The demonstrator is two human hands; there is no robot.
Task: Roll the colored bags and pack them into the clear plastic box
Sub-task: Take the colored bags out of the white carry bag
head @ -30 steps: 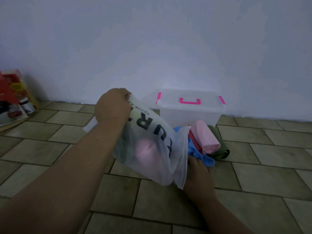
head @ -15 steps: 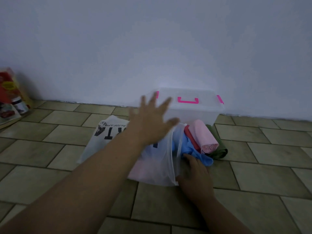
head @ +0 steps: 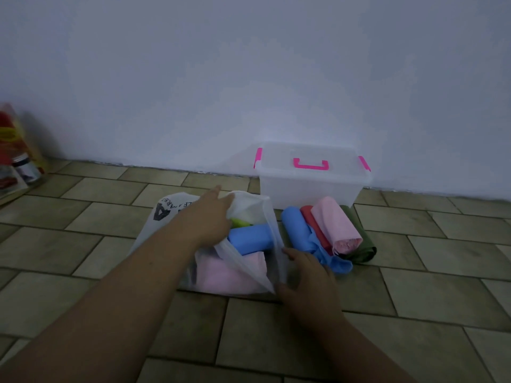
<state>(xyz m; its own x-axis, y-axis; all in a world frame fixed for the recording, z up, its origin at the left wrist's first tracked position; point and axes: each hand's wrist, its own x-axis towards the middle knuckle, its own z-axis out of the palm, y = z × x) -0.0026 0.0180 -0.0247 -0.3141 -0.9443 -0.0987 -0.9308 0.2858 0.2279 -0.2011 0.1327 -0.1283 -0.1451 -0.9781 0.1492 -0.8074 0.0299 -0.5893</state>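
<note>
The clear plastic box [head: 312, 186] with pink latches and handle stands shut against the wall. In front of it, rolled bags lie side by side on the floor: blue [head: 297, 225], red [head: 311, 217], pink [head: 337, 225] and dark green [head: 363, 247]. A white translucent plastic bag [head: 166, 214] lies on the tiles with its mouth open to the right. Inside it I see a blue roll [head: 249, 240], pink material [head: 229, 275] and something yellow-green [head: 241, 223]. My left hand [head: 207, 219] reaches into the mouth with fingers extended. My right hand [head: 307, 280] holds the bag's lower rim.
The floor is olive-green tile and meets a plain white wall. At the far left stand a colourful package [head: 11, 139] and a small jar [head: 26, 168]. Bare tiles lie to the right of the rolled bags.
The white bag came down from mid-air and now lies flat on the floor. My left hand let go of its top and moved into the open mouth. My right hand stayed at the rim.
</note>
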